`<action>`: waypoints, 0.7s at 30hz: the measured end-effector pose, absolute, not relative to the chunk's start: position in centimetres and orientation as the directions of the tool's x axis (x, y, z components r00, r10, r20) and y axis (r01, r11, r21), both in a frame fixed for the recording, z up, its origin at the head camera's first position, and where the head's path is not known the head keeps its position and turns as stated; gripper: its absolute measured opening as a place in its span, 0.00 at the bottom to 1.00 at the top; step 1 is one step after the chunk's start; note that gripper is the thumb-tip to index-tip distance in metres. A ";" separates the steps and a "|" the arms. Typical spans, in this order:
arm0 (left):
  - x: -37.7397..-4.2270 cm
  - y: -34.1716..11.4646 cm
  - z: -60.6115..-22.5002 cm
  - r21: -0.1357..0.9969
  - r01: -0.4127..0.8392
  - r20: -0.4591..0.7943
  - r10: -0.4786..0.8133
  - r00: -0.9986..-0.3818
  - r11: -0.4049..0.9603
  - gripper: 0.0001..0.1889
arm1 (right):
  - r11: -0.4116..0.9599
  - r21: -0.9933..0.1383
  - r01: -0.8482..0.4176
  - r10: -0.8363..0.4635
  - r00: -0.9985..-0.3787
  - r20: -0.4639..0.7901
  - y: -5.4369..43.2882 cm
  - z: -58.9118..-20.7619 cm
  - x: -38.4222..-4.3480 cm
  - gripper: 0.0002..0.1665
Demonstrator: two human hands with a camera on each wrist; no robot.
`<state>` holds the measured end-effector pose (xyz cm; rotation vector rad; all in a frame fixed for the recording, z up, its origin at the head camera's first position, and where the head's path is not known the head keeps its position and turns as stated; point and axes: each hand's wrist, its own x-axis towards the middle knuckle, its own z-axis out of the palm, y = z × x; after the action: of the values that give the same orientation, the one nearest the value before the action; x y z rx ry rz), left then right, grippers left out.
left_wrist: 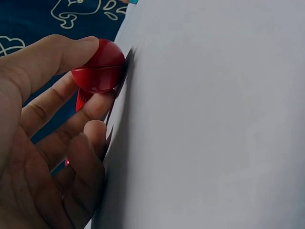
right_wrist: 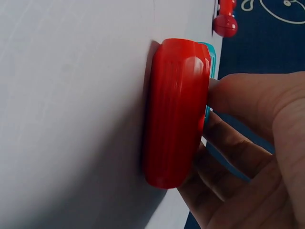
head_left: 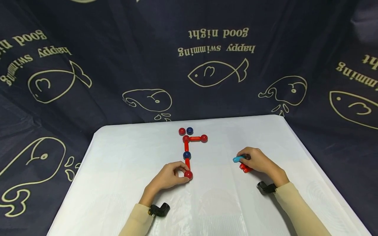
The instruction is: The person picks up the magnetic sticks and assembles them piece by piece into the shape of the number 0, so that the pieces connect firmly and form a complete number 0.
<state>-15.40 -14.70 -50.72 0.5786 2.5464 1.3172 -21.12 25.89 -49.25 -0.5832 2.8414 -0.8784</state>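
My left hand [head_left: 168, 176] pinches a red ball [head_left: 188, 175] between thumb and fingers at the near end of a jointed chain. From that ball a red rod [head_left: 187, 163] runs to a blue ball [head_left: 187, 155]. Another red rod [head_left: 186, 146] continues to a red ball [head_left: 186, 139], where a red rod [head_left: 195, 139] branches right to one more red ball [head_left: 204, 138]. Over on the right, my right hand [head_left: 260, 160] grips a light-blue rod [head_left: 238, 159] by thumb and fingers. Red rods [head_left: 245, 168] lie just below it; one red rod [right_wrist: 177, 114] looms large in the right wrist view.
A loose red ball [head_left: 182, 131] and a loose blue ball [head_left: 190, 130] sit side by side beyond the chain. The white table [head_left: 124, 144] ends at a dark cloth [head_left: 165, 75] with fish drawings behind it.
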 end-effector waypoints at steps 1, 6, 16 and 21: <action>-15.4 -14.7 -50.7 0.819 0.241 -0.013 0.437 -0.900 0.521 0.13 | 0.759 -0.562 -0.328 -0.392 -0.920 0.007 25.8 -49.3 -21.1 0.10; -15.5 -14.8 -50.8 0.831 0.224 -0.023 0.434 -0.901 0.509 0.13 | 0.758 -0.562 -0.330 -0.393 -0.919 0.010 25.6 -49.2 -21.2 0.09; -15.7 -14.6 -50.8 0.839 0.196 -0.050 0.431 -0.901 0.507 0.13 | 0.748 -0.586 -0.312 -0.376 -0.926 0.013 24.9 -49.2 -21.1 0.09; -15.7 -14.7 -50.7 0.840 0.186 -0.058 0.426 -0.903 0.509 0.12 | 0.727 -0.598 -0.336 -0.390 -0.920 0.043 24.1 -49.4 -21.2 0.10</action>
<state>-15.74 -14.74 -50.73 0.5175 2.4961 1.3439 -21.17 24.06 -49.35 -0.5980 2.8397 -0.9580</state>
